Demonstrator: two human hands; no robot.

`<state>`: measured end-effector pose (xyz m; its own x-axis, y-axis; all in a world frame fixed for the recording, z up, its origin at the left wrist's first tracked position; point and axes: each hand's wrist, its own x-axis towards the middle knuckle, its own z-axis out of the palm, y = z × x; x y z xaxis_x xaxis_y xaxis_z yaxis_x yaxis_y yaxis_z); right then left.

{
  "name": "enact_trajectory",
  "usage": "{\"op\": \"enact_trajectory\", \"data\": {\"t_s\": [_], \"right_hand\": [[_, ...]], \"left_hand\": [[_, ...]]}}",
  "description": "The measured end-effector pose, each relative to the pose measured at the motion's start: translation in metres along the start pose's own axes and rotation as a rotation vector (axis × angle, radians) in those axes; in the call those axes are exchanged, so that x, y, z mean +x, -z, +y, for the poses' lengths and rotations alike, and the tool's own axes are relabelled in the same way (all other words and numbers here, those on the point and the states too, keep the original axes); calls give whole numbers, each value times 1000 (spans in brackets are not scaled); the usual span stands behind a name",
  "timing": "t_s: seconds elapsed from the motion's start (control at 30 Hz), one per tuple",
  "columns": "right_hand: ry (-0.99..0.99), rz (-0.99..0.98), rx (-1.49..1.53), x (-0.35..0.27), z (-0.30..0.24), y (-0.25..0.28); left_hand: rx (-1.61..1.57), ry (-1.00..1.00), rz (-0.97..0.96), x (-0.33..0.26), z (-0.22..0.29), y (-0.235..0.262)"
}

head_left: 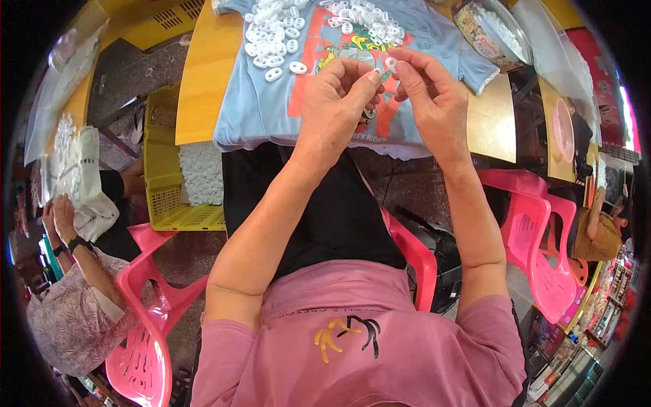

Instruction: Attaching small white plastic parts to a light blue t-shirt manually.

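At far left we noted another person [68, 319] seated on a pink chair [146, 339], and a yellow crate [166, 176] beside the wooden surface [203, 74]. White plastic pieces [274, 34] lay heaped on a light blue shirt [258, 108] spread over it. Our left hand [336, 102] was curled, fingertips pinched together. Our right hand [430, 95] pinched a small white ring [390, 63] between thumb and forefinger, above the shirt. A tin [491, 30] stood at right.
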<state>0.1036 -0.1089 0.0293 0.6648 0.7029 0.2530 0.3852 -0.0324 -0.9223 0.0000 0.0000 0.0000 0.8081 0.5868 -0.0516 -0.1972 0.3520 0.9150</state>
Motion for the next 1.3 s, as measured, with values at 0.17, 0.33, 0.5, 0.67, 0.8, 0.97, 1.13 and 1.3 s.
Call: {"op": "enact_trajectory", "data": {"t_s": [0.17, 0.33, 0.5, 0.67, 0.8, 0.97, 1.13, 1.3], "right_hand": [[37, 19, -43, -1, -1, 0], [27, 15, -42, -2, 1, -2], [-9, 32, -6, -2, -1, -6], [-49, 52, 2, -1, 1, -6], [-76, 32, 74, -2, -1, -9], [21, 54, -25, -1, 4, -8], [33, 83, -34, -1, 6, -11], [25, 91, 7, -1, 9, -13]], "left_hand": [[15, 0, 10, -1, 0, -1], [53, -11, 27, -1, 0, -3], [36, -25, 41, 1, -3, -2], [33, -19, 41, 1, -4, -2], [-8, -5, 61, 1, -3, -2], [-9, -22, 38, 2, -5, 0], [6, -30, 28, 3, -6, 1], [-5, -9, 31, 2, -3, 1]]}}
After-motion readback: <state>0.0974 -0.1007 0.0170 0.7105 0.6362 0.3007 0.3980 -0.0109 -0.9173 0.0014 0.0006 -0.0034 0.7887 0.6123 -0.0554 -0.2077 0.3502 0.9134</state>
